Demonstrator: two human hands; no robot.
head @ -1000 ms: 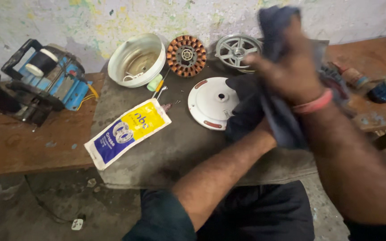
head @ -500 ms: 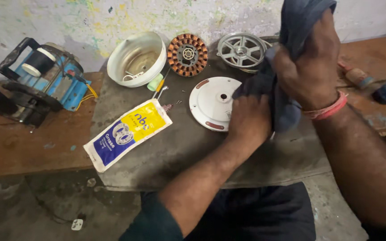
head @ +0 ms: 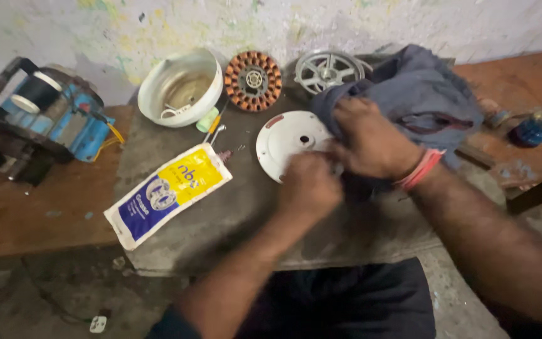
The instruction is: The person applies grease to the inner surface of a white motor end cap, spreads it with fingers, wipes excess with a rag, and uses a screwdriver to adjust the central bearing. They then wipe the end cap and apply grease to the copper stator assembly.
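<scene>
A grey stone tabletop (head: 233, 213) fills the middle of the frame, flanked by reddish-brown wooden benches (head: 26, 213) at the left and right edges. At the upper left a blue and black bench machine (head: 45, 119) sits on the left bench. A crumpled grey-blue cloth (head: 421, 94) lies at the upper right of the tabletop, bunched over its far edge. The right hand (head: 371, 141), with a pink band (head: 418, 169) at the wrist, presses down on the near end of that cloth with fingers curled into it, so it has a hold on the fabric. The left hand (head: 308, 188) sits just below it at centre frame, fingers bent inward and touching the right hand; what it grips, if anything, cannot be told. Both hands rest at the right rim of a white round metal cover plate (head: 283, 141), which lies flat at centre. A yellow and blue plastic pouch (head: 167, 191) lies left of centre. Along the top stand a white bowl-shaped housing (head: 180, 85), a copper-wound round stator (head: 253, 80) and a silvery spoked wheel (head: 327, 70).
</scene>
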